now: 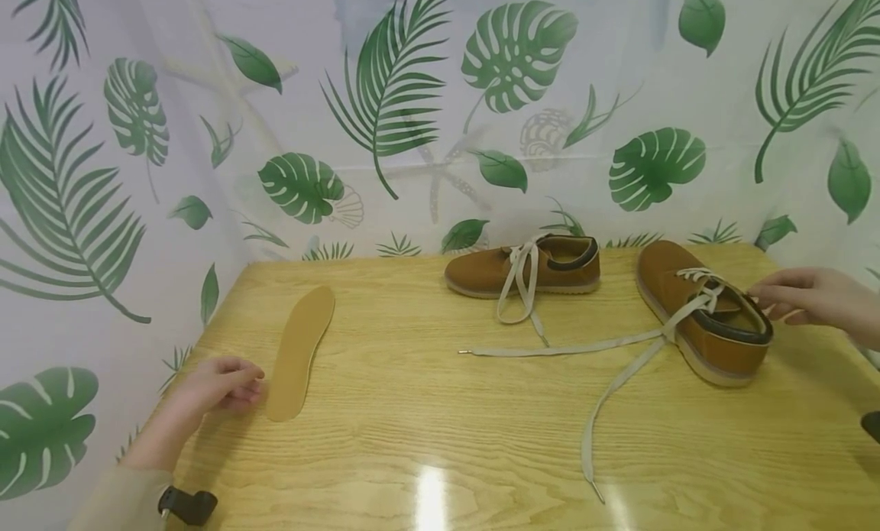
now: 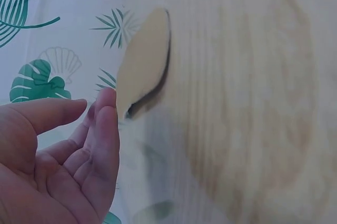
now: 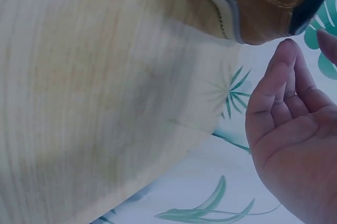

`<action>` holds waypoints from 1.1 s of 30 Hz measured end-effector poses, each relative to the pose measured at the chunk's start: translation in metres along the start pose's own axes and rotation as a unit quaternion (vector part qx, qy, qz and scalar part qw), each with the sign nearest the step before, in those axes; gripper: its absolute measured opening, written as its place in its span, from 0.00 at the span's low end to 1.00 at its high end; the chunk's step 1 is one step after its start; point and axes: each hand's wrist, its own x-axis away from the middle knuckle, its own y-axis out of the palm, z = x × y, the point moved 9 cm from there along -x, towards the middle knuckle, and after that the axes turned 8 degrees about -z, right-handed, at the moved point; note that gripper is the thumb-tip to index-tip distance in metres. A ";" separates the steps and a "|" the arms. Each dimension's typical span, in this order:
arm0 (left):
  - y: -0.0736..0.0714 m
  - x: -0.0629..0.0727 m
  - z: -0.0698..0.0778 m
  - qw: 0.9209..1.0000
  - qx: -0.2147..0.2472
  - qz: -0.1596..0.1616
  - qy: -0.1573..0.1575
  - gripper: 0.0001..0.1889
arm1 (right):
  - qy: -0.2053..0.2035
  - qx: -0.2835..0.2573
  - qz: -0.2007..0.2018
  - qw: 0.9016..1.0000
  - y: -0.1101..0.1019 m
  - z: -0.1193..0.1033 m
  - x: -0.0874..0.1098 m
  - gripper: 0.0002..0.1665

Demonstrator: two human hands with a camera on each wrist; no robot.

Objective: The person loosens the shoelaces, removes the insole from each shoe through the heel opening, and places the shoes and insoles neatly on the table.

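A tan insole (image 1: 300,355) lies flat at the left of the table. My left hand (image 1: 227,384) is just beside its heel end, fingers loosely bent; in the left wrist view the thumb stands apart from the fingers, with nothing between them. On the right, a brown lace-up shoe (image 1: 729,344) sits with its toe pointing away and its cream laces (image 1: 619,382) untied and trailing over the wood. My right hand (image 1: 800,298) hovers at the shoe's right side, fingertips close to the collar. The right wrist view shows that hand (image 3: 295,108) holding nothing, thumb apart.
A second brown shoe (image 1: 474,273) stands near the back edge, toe to the left, its lace looped over the side. Behind the wooden table (image 1: 385,409) hangs a leaf-print cloth (image 1: 412,134), which also covers the left side. A small dark object (image 1: 871,424) shows at the right edge.
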 end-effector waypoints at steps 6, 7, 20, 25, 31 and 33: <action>0.005 -0.011 0.012 1.000 0.007 -0.010 0.011 0.17 | -0.010 0.007 0.009 1.000 -0.009 -0.011 -0.006 0.39; 0.006 -0.013 0.014 1.000 0.007 -0.011 0.012 0.17 | -0.014 0.003 0.008 1.000 -0.010 -0.013 -0.007 0.39; 0.043 -0.042 0.051 0.999 0.021 -0.029 0.030 0.19 | -0.042 -0.007 0.005 0.999 -0.016 -0.055 -0.015 0.36; 0.059 -0.054 0.065 0.998 0.018 -0.040 0.040 0.18 | -0.046 -0.034 -0.001 0.998 -0.014 -0.063 -0.020 0.34; 0.078 -0.069 0.078 0.996 0.014 -0.061 0.057 0.17 | -0.077 -0.040 -0.014 0.996 -0.007 -0.078 -0.027 0.32; 0.083 -0.073 0.083 0.996 0.011 -0.065 0.058 0.16 | -0.084 -0.038 -0.015 0.996 -0.005 -0.083 -0.029 0.31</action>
